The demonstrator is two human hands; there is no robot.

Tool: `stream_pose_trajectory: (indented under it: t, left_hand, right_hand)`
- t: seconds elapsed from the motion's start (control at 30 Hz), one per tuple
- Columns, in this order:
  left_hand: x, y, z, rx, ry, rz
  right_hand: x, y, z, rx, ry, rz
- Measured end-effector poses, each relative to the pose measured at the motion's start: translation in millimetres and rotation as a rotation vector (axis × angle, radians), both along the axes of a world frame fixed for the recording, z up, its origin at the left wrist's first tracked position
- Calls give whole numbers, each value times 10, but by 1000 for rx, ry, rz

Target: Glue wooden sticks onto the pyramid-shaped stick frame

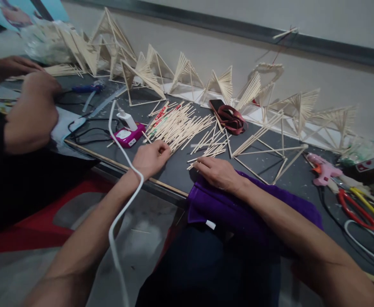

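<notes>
A loose pile of thin wooden sticks (182,125) lies on the dark table (177,177). At the pile's near left edge is my left hand (151,160), fingers curled together; a thin stick seems to stick out beside it, but what the fingers hold is too small to make out. My right hand (217,172) rests at the near end of a smaller group of sticks (214,147), its fingers close together and pointing left, over a purple cloth (231,204). Whether its fingertips pinch a stick is unclear. To the right stands an open stick frame (260,150).
Twisted stick models (222,85) line the wall. A magenta power adapter (129,135) with a white plug sits left, its white cable crossing my left forearm. A phone and brown strap (231,119) lie behind. Right are a pink glue gun (324,170) and red-handled scissors (356,209). Another person's arms (33,115) are left.
</notes>
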State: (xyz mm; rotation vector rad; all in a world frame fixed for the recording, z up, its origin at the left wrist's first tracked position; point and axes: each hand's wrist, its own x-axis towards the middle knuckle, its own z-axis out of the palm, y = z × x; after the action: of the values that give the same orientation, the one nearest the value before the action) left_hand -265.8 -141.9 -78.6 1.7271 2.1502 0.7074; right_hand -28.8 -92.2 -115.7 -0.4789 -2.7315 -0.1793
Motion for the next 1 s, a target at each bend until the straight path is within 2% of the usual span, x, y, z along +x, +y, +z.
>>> stream_pose_trajectory:
  t: [0.1, 0.2, 0.27, 0.33, 0.53, 0.7, 0.8, 0.87, 0.93, 0.97, 1.0]
  left_hand:
    - [202, -124, -32, -6, -610, -109]
    - [567, -187, -77, -24, -903, -273]
    - [814, -181, -103, -86, -978, -402]
    - [1012, -144, -118, -89, -1010, -446]
    - [1309, -1, -79, -102, -1152, -498]
    - [1518, -10, -85, -154, -1278, -550]
    - [1480, 58, -95, -173, -1152, -575]
    - [1286, 232, -74, -78, -874, -528]
    - [987, 512, -44, 171, -449, -324]
    - [827, 671, -33, 246, -240, -223]
    - [679, 827, -28, 250, -51, -137]
  right_hand:
    - [57, 76, 149, -144, 307, -77]
    - [223, 123, 427, -451, 680, -220]
    - [357, 130, 620, -656, 888, -268]
    - [487, 124, 774, -751, 1036, -281]
    - [822, 123, 1032, -810, 1182, -320]
    - [990, 122, 1153, -908, 1292, -329]
    - [1014, 111, 1145, -863, 1274, -325]
    - [1009, 114, 1114, -816, 1272, -330]
    - [995, 128, 1083, -794, 1285, -338]
    - [986, 138, 1070, -793, 1288, -341]
    - [977, 148, 1061, -797, 1285, -343]
